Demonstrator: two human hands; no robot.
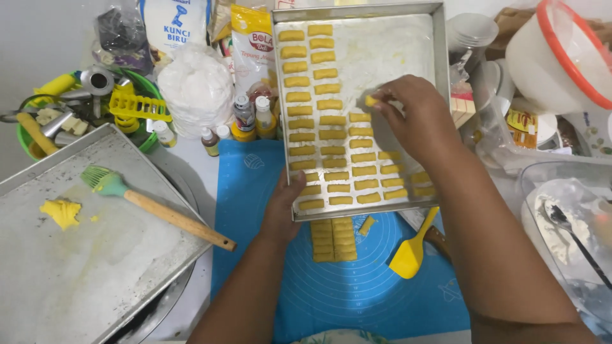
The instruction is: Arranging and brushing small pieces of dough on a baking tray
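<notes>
Dough piece (pixel 370 100) pinched in right hand (pixel 417 118) over tray (pixel 438 57), left hand (pixel 284 207) gripping near edge

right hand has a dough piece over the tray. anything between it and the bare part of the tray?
Nothing visible. The right hand holds the dough piece in its fingertips above the baking tray, just past the rows of dough pieces. The tray floor up and to the right of it is bare. The left hand steadies the near rim.
</notes>
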